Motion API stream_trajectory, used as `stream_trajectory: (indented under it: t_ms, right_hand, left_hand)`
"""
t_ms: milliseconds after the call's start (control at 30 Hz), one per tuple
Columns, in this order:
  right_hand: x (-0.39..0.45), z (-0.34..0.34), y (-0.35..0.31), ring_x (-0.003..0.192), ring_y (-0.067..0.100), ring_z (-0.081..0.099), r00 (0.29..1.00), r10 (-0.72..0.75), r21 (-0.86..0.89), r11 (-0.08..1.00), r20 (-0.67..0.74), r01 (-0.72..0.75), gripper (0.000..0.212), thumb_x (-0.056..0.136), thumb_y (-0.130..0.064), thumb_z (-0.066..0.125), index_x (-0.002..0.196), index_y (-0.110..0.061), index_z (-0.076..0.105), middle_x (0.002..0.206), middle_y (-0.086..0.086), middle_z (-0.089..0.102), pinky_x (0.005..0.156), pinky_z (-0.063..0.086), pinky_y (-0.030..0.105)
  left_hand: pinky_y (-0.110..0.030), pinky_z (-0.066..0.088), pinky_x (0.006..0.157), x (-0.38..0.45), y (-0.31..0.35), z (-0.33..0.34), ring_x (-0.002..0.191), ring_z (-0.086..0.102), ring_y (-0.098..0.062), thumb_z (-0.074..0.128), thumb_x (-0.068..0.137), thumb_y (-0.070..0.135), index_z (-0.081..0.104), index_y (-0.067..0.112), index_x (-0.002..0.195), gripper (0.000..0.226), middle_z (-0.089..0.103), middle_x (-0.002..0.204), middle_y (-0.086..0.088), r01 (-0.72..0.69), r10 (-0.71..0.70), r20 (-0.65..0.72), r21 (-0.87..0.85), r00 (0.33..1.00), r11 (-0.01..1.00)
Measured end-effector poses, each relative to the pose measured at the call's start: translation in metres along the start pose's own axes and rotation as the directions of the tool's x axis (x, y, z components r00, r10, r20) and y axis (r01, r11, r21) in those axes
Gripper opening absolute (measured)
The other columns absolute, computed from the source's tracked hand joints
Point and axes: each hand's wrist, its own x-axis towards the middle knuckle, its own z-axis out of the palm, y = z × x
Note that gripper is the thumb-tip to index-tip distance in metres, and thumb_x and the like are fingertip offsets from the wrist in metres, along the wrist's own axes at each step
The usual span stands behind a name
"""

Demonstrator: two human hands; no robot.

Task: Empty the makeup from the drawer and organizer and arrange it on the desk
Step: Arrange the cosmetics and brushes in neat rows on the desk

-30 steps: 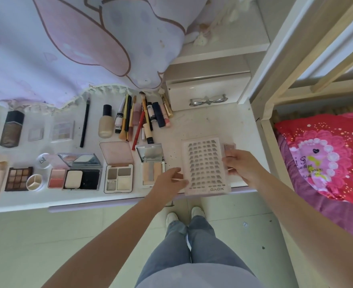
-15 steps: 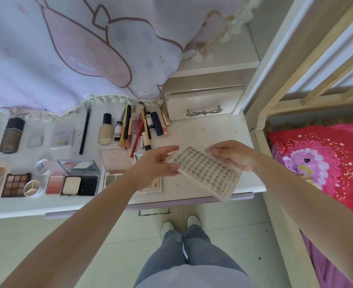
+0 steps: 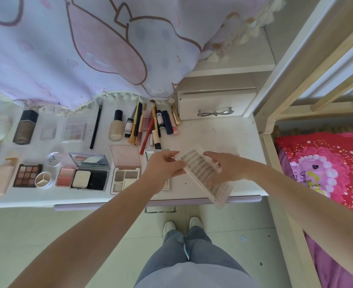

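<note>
A flat pale case of false lashes (image 3: 206, 177) hangs tilted above the right front of the white desk (image 3: 223, 138). My left hand (image 3: 163, 169) pinches its upper left corner. My right hand (image 3: 226, 167) grips its upper right edge, fingers over the top. Makeup lies in rows on the desk: open palettes (image 3: 125, 177), a black compact (image 3: 90, 179), a brown eyeshadow palette (image 3: 27, 175), foundation bottles (image 3: 116, 126) and a bunch of brushes and pencils (image 3: 150, 123). The white drawer (image 3: 215, 104) at the back right stands shut.
A pink and lilac curtain (image 3: 88, 44) hangs over the desk's back edge. A wooden bed frame (image 3: 275, 125) borders the desk on the right, with a red pillow (image 3: 327, 169) behind it. My legs and white shoes (image 3: 183, 225) are below the desk front.
The lash case was lifted off the desk front and tilted, its far end raised. Both hands shifted up to its top corners. The view moved slightly down and left.
</note>
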Motion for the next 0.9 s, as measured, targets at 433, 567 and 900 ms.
stream_trajectory:
  t_ms: [433, 567, 900]
  right_hand:
    - [-0.011, 0.005, -0.008, 0.125, 0.017, 0.038, 0.995, -0.070, 0.065, 0.996, 0.069, 0.066, 0.078, 0.080, -0.020, 0.067, 0.142, -0.031, 0.020, 0.140, -0.004, 0.035, 0.091, 0.031, 0.023]
    - [-0.016, 0.009, -0.008, 0.130, 0.016, 0.033, 0.985, -0.136, 0.078, 0.989, 0.109, 0.128, 0.072, 0.083, -0.018, 0.062, 0.141, -0.030, 0.022, 0.143, -0.005, 0.031, 0.094, 0.028, 0.020]
    - [0.002, 0.012, 0.020, 0.091, 0.008, 0.062, 0.922, -0.287, 0.492, 0.861, 0.260, 0.130, 0.097, 0.048, -0.051, 0.072, 0.134, -0.023, 0.036, 0.105, 0.000, 0.060, 0.083, 0.053, 0.024]
  left_hand:
    - [-0.037, 0.041, 0.104, 0.002, 0.005, -0.021, 0.129, 0.039, -0.023, 0.063, 0.081, 0.005, 0.018, 0.018, 0.145, 0.079, 0.031, 0.145, -0.007, 0.004, -0.117, 0.312, 0.340, 0.943, 0.940]
    - [-0.037, 0.030, 0.111, 0.001, 0.004, -0.026, 0.139, 0.023, -0.023, 0.070, 0.073, -0.001, 0.012, 0.022, 0.145, 0.095, 0.015, 0.153, -0.005, -0.003, -0.136, 0.430, 0.308, 0.893, 0.951]
    - [-0.026, 0.056, 0.079, 0.001, -0.015, -0.028, 0.100, 0.056, -0.015, 0.086, 0.030, 0.007, 0.030, 0.019, 0.132, 0.117, 0.045, 0.119, -0.002, 0.030, -0.034, 0.608, 0.017, 0.793, 0.999]
